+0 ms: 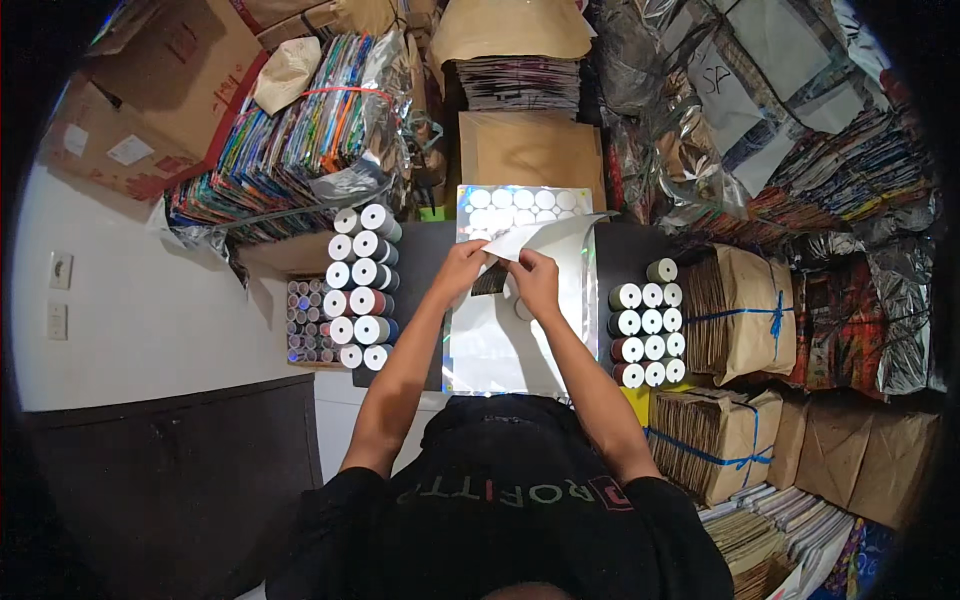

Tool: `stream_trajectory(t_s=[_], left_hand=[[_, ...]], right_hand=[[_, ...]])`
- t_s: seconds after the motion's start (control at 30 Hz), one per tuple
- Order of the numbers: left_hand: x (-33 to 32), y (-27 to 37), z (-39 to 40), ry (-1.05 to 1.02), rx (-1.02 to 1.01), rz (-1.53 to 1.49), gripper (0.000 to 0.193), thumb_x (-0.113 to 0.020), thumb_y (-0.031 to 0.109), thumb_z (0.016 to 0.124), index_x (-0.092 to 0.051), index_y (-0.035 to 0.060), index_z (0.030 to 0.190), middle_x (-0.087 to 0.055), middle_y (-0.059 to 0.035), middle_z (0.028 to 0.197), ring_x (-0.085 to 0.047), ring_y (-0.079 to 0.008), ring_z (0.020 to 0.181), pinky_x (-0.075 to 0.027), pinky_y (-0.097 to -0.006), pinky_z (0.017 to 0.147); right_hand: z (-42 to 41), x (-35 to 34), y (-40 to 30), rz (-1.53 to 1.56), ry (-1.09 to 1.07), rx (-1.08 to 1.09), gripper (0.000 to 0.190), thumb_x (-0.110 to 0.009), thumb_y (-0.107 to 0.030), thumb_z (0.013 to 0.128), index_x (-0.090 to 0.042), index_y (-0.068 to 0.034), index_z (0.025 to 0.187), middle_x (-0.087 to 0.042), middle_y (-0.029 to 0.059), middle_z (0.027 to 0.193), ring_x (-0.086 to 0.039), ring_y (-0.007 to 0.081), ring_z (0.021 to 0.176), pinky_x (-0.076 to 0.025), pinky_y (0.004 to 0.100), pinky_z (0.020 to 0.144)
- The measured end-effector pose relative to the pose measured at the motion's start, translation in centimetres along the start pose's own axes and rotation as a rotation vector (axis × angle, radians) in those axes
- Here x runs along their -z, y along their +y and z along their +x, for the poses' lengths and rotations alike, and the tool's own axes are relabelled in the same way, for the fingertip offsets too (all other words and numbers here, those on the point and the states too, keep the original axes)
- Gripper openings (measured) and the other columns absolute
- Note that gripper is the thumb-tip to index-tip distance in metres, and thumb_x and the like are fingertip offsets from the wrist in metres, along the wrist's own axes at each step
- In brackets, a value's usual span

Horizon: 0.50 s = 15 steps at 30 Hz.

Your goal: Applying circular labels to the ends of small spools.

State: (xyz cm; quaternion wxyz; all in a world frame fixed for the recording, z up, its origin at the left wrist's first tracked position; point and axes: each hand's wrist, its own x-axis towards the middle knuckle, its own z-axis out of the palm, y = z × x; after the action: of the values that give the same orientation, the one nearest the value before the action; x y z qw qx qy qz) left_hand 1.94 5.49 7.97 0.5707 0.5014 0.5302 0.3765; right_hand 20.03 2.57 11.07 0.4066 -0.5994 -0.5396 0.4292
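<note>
Both my hands are over the middle of the dark table. My left hand [463, 271] pinches the near left edge of a lifted white sheet [529, 236]. Close beside it, my right hand [535, 279] has its fingertips at the same edge. The sheet's far right corner sticks up. Under my hands lies a white backing sheet [487, 345] with shiny holographic borders; a small dark striped patch [489, 281] shows between my hands. Behind the lifted sheet is a holographic sheet with white round shapes [523, 199], partly covered.
Rows of white-ended thread spools [371, 274] stand at the left of the table [416, 300], and more spools [652, 322] at the right. Beyond the far edge is a cardboard stack [529, 146]. Tied paper bundles [757, 315] lie at the right, with a tray of small spools [307, 322] far left.
</note>
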Motion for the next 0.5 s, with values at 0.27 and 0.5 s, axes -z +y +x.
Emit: stream_trajectory(t_s=[0.27,0.5], left_hand=[[0.2,3.1,-0.7,0.073,0.087,0.016,0.024,-0.057,0.014,0.096,-0.071,-0.0025,0.106,-0.063,-0.0010,0.082,-0.055,-0.0090,0.079,-0.045,-0.0269,0.073],[0.2,2.5,-2.5,0.459,-0.348,0.387,0.035,-0.070,0.009,0.088,-0.065,0.0050,0.123,-0.063,-0.0103,0.109,-0.062,-0.0205,0.093,-0.051,-0.0342,0.087]], right_hand=[[-0.6,-0.3,1.1,0.210,0.108,0.066,0.016,-0.072,-0.014,0.091,-0.075,0.001,0.093,-0.071,0.0044,0.076,-0.064,0.0103,0.069,-0.051,0.0266,0.064],[-2.4,0.8,1.1,0.307,0.058,-0.053,0.018,-0.065,-0.013,0.096,-0.070,0.000,0.107,-0.073,0.0073,0.093,-0.070,0.0137,0.084,-0.053,0.0265,0.076]])
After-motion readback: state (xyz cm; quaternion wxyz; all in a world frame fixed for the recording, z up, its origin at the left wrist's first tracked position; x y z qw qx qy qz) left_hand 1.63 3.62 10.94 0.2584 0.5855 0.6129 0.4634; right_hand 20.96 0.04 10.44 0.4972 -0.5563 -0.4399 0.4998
